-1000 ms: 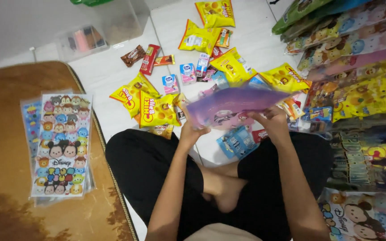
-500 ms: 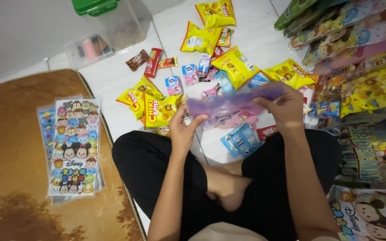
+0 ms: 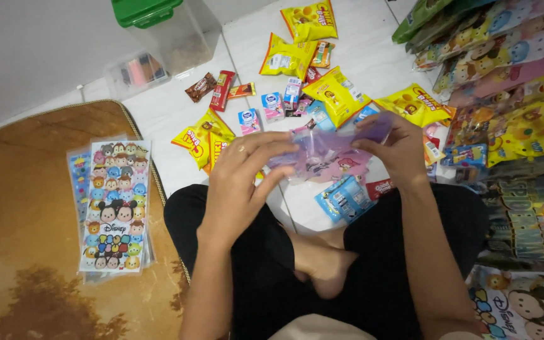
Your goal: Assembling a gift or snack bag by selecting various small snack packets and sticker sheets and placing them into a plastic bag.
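White floor tiles (image 3: 158,107): left hand (image 3: 243,179), right hand (image 3: 398,148) grip purple bag (image 3: 328,148) edges.

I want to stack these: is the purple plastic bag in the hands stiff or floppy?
Probably floppy: the purple plastic bag sags and creases between the left hand and right hand. Likely light and thin, being see-through; its glossy film may be slippery.

Home floor, likely small home packing spot — white tiled floor (image 3: 360,50) strewn with yellow foil snack packets (image 3: 288,58), small boxed milk cartons (image 3: 272,106). Brown patterned floor mat (image 3: 26,239) carrying stack of cartoon-printed plastic gift bags (image 3: 116,204). Clear plastic storage box with green lid (image 3: 171,31) against white wall — person sits cross-legged.
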